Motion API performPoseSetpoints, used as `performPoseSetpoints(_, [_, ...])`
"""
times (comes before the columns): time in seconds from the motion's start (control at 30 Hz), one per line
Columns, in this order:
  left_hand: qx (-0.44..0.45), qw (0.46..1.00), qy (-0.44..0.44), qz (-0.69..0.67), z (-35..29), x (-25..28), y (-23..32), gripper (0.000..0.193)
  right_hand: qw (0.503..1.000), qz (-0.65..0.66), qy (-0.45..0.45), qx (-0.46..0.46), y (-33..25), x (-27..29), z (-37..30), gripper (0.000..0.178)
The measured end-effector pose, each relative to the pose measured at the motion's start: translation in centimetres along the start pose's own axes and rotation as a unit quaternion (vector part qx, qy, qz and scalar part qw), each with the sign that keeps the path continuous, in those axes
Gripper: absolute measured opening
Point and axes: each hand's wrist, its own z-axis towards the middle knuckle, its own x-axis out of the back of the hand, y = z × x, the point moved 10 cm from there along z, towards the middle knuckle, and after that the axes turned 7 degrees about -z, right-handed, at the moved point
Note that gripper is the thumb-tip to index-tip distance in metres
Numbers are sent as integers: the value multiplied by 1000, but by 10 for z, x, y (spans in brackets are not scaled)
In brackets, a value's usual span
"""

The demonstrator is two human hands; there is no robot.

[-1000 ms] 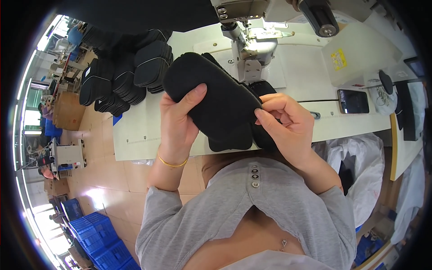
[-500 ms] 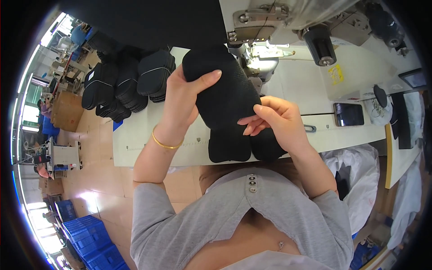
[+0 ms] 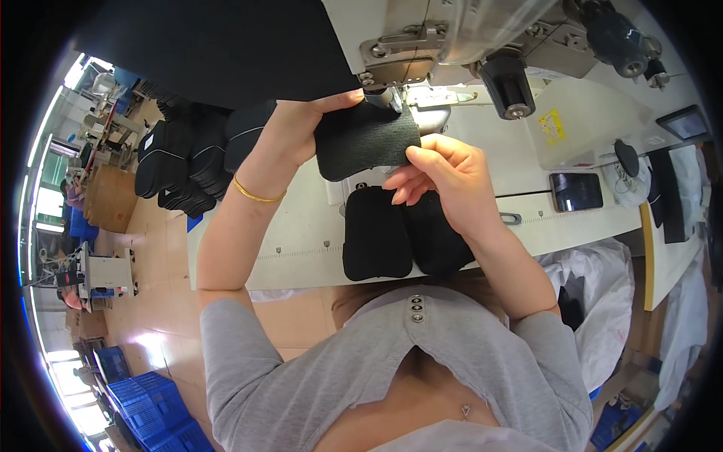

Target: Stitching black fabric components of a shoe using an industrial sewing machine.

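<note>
Fabric piece (image 3: 367,147), black with rounded lower corners, is held slantwise over the tabletop (image 3: 309,218), just in front of the metal head of a sewing machine (image 3: 399,66). The left hand (image 3: 303,129) grips it along its upper left side, thumb laid across the top, close to the edge of a large dark panel (image 3: 211,49) that fills the upper left of the view. The right hand (image 3: 452,177) pinches the right edge of the piece between thumb and forefinger, its other fingers (image 3: 404,183) slightly spread below. Whether the piece touches the machine's foot I cannot really tell, as the overlap there is dark.

Below the hands, two black pads lie side by side near the front edge: a left pad (image 3: 376,239) and a right pad (image 3: 433,245), the latter partly behind the right hand. Tied black stacks (image 3: 162,160) stand to the left, beyond the left forearm, which wears a gold bracelet (image 3: 257,190). To the right, a phone (image 3: 578,193) lies well apart from the work.
</note>
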Motion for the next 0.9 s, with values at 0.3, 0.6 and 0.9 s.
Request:
performPoseSetpoints(0.3, [13,998,-7,58,2,1,-6,20,999,-16,10,33,-1,-7,1,20])
performPoseSetpoints(0.6, [-631,500,-126,580,-136,-88,11,43,994,-59,52,80,-5,-1,-8,19])
performPoseSetpoints(0.9, [-649,500,-118,561,-128,-98,8,33,994,24,-5,103,6,-29,-22,44])
